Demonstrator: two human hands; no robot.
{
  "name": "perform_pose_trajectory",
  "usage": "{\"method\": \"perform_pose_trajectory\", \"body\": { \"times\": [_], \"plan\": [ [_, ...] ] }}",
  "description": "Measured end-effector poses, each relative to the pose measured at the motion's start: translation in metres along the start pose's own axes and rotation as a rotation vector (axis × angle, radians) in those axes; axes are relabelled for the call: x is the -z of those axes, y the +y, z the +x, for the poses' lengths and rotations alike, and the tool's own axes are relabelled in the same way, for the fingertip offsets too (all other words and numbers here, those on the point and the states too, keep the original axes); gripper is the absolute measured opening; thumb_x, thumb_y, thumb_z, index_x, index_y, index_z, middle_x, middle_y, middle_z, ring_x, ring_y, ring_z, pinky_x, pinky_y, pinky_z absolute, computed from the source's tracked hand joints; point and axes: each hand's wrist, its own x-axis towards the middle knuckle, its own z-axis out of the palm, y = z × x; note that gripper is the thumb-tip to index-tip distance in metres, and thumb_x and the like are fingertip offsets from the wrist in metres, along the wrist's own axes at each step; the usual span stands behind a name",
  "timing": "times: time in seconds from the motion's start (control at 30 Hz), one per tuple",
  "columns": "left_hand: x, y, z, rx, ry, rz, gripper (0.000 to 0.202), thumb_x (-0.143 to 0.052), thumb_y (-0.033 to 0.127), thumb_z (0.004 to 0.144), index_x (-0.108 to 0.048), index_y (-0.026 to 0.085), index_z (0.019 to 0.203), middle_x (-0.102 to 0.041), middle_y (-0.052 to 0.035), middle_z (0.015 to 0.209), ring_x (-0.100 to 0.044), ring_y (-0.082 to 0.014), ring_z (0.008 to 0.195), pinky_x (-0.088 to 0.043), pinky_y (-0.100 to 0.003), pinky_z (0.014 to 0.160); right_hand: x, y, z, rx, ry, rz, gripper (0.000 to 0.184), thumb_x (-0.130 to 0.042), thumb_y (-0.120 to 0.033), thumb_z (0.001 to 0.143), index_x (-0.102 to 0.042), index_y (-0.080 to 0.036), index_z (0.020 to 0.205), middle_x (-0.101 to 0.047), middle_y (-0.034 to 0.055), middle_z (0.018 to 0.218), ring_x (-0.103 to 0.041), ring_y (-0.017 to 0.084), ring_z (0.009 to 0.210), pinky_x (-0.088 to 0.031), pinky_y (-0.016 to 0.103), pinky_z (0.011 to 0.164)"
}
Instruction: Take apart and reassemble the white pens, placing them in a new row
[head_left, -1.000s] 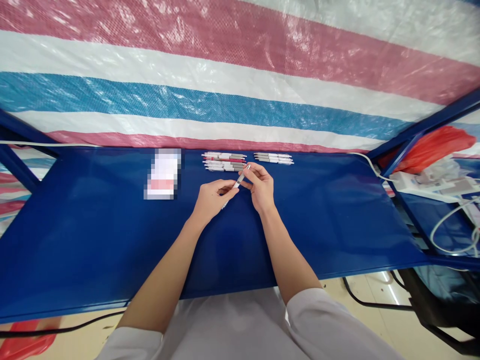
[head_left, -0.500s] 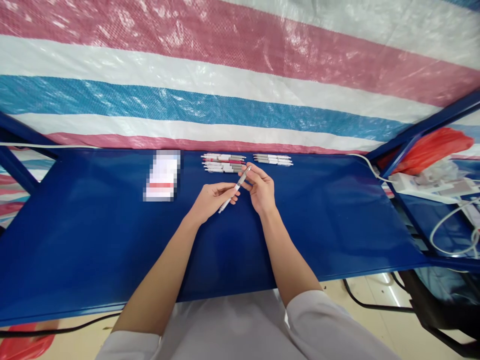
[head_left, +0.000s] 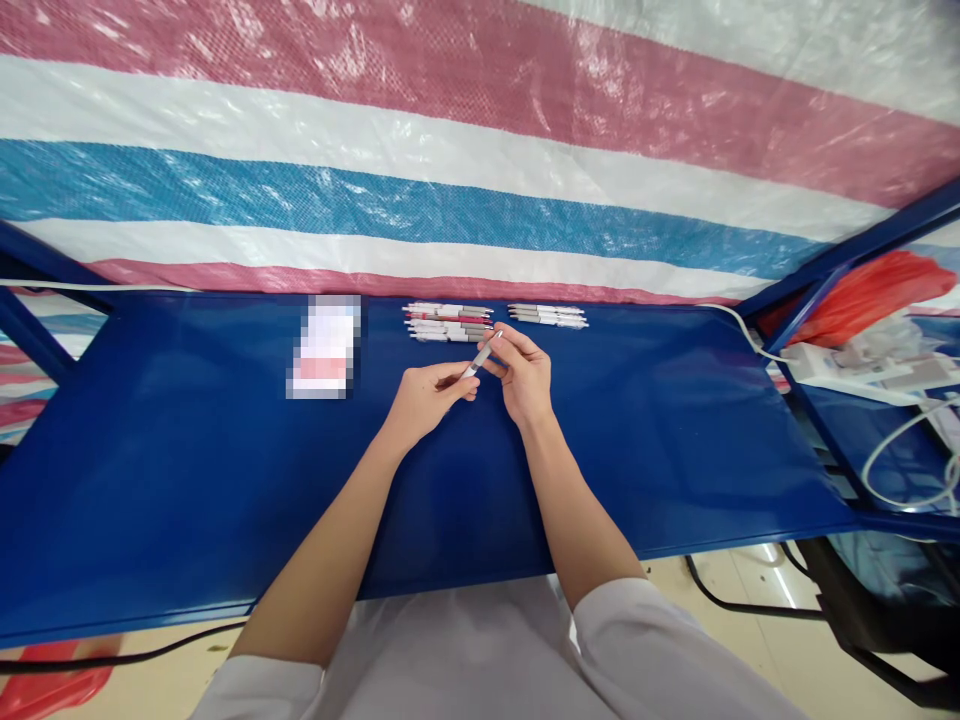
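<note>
Between my hands is a white pen [head_left: 479, 361] with a grey grip, tilted so its upper end points to the far right. My left hand [head_left: 430, 400] is closed around the white lower part, which its fingers now mostly hide. The fingers of my right hand [head_left: 523, 375] pinch the pen near its tip. Just beyond my hands lies a group of several pens [head_left: 448, 322], white and grey with a red one among them. To its right, a smaller row of white and grey pens [head_left: 547, 316] lies along the back of the table.
A blurred white and red item [head_left: 324, 348] lies at the back left of the blue table [head_left: 210, 480]. Behind rises a striped plastic sheet [head_left: 375, 190]. At the right are a blue frame post, a red bag [head_left: 874, 298], white boxes and a looped white cable [head_left: 870, 480].
The pen's lower end, which stuck out below my left hand, is now hidden by the fingers. My right hand stays at the pen's upper end.
</note>
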Motion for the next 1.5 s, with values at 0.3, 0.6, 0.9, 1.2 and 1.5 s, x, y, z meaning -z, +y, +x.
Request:
{"method": "perform_pose_trajectory", "body": {
  "times": [0.3, 0.6, 0.9, 1.2, 1.5],
  "plan": [
    [0.000, 0.009, -0.001, 0.106, -0.165, -0.317, 0.045, -0.075, 0.048, 0.077, -0.061, 0.014, 0.104, -0.075, -0.0078, 0.081, -0.074, -0.0237, 0.074, -0.060, -0.045, 0.080, -0.003, -0.004, -0.002, 0.072, 0.058, 0.074, 0.023, -0.074, -0.026, 0.070, -0.073, -0.023, 0.093, -0.077, -0.0008, 0.089, -0.074, 0.016, 0.081, -0.061, 0.028, 0.070],
    [0.004, 0.005, -0.002, 0.138, -0.274, -0.347, 0.046, -0.071, 0.051, 0.080, -0.061, 0.016, 0.109, -0.075, -0.0078, 0.082, -0.074, -0.0232, 0.078, -0.060, -0.043, 0.081, -0.003, -0.004, -0.001, 0.089, 0.089, 0.060, 0.028, -0.074, -0.030, 0.072, -0.071, -0.024, 0.099, -0.077, 0.0016, 0.100, -0.074, 0.018, 0.088, -0.062, 0.029, 0.071],
    [0.013, 0.005, -0.002, 0.168, -0.308, -0.391, 0.040, -0.070, 0.046, 0.083, -0.060, 0.017, 0.107, -0.076, -0.0115, 0.091, -0.074, -0.0229, 0.081, -0.059, -0.043, 0.083, -0.002, -0.013, 0.010, 0.229, 0.201, 0.092, 0.034, -0.067, -0.038, 0.079, -0.066, -0.028, 0.112, -0.072, 0.0008, 0.117, -0.071, 0.016, 0.103, -0.061, 0.027, 0.073],
    [0.024, 0.000, 0.002, 0.173, -0.154, -0.419, 0.038, -0.069, 0.044, 0.085, -0.058, 0.018, 0.110, -0.074, -0.0138, 0.106, -0.073, -0.0244, 0.091, -0.057, -0.044, 0.088, 0.020, -0.021, 0.023, 0.249, -0.111, -0.470, 0.029, -0.077, -0.041, 0.070, -0.076, -0.026, 0.095, -0.078, -0.0008, 0.092, -0.072, 0.018, 0.085, -0.059, 0.031, 0.077],
    [0.028, 0.001, 0.005, 0.195, 0.008, -0.452, 0.036, -0.079, 0.039, 0.075, -0.068, 0.017, 0.102, -0.072, -0.0052, 0.091, -0.071, -0.0190, 0.086, -0.058, -0.044, 0.090, 0.033, -0.016, 0.033, 0.671, -0.469, -1.409, 0.024, -0.056, -0.033, 0.092, -0.073, -0.034, 0.109, -0.075, -0.0021, 0.114, -0.069, 0.021, 0.103, -0.051, 0.029, 0.079]
  ]
}}
